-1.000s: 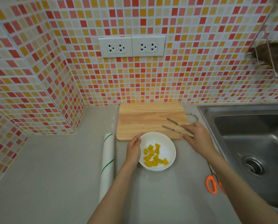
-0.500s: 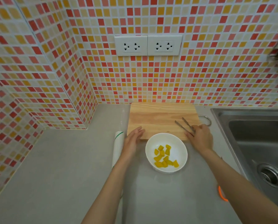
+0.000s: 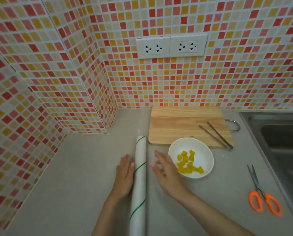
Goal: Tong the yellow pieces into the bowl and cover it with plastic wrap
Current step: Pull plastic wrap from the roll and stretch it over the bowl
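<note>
A white bowl on the grey counter holds several yellow pieces. The metal tongs lie loose on the right end of the wooden cutting board. A long white roll of plastic wrap with green stripes lies lengthwise left of the bowl. My left hand rests flat against the roll's left side, fingers straight. My right hand hovers open between the roll and the bowl, fingers spread, holding nothing.
Orange-handled scissors lie on the counter at the right, beside the steel sink. Tiled walls close the corner at left and back, with two socket plates above the board.
My right hand let go of the tongs on the board and came across to the roll. My left hand moved from the board's edge down to the roll's left side. The view shifted left.
</note>
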`<state>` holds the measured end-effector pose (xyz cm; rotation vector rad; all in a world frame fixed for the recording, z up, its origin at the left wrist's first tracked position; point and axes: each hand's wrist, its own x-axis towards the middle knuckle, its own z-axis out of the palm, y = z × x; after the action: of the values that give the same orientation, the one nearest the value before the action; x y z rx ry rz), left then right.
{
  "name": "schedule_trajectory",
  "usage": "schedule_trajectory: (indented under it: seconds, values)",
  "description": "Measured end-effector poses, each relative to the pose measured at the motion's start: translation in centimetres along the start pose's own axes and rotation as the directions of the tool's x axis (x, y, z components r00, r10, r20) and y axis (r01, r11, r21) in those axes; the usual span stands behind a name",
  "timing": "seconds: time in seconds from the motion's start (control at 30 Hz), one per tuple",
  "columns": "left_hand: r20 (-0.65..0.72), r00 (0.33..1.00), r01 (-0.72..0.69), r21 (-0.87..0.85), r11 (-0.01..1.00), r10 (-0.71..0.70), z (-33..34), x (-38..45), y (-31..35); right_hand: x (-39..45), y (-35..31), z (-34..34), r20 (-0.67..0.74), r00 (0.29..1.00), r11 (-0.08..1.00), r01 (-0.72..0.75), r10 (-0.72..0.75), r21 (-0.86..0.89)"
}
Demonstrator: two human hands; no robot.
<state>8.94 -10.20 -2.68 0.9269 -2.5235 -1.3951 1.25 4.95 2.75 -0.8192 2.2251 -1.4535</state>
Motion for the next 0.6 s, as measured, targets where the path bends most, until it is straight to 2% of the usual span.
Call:
schedule_trajectory:
  seconds: [0.1,0.23,0.3,0.37,0.47,0.53,0.6]
  values:
    - [0.02,1.0,0.0,0.173,0.985,-0.004,0.9,-0.4,-0.3,-0.5,0.9,3.0,0.112,0.98,0.986,-0.165,0.163,0.016]
    - [0.027,0.998,0.051,0.191,0.98,-0.057,1.8,-0.6,0.3,-0.8,0.4,4.2,0.145,0.943,0.899,-0.329,0.299,0.289]
    - [0.033,0.998,0.052,0.046,0.998,-0.054,2.1,-1.0,0.7,-1.0,-0.3,3.8,0.14,0.938,0.853,-0.347,0.318,0.39]
    - [0.02,1.0,0.01,-0.262,0.965,-0.005,1.8,-1.7,1.8,-1.2,-0.9,3.1,0.112,0.947,0.814,-0.316,0.301,0.488]
    - [-0.005,0.998,-0.045,-0.659,0.751,0.056,1.0,-2.8,4.3,-1.0,-2.3,1.6,0.009,0.957,0.749,-0.234,0.291,0.62]
    - [0.059,0.998,0.034,-0.843,0.537,0.029,0.9,-3.5,5.7,-0.8,-3.2,0.5,-0.054,0.96,0.726,-0.17,0.275,0.666]
    - [0.185,0.983,0.174,-0.944,0.28,0.015,1.2,-4.3,6.7,-0.9,-4.1,-0.5,-0.085,0.964,0.727,-0.129,0.25,0.675]
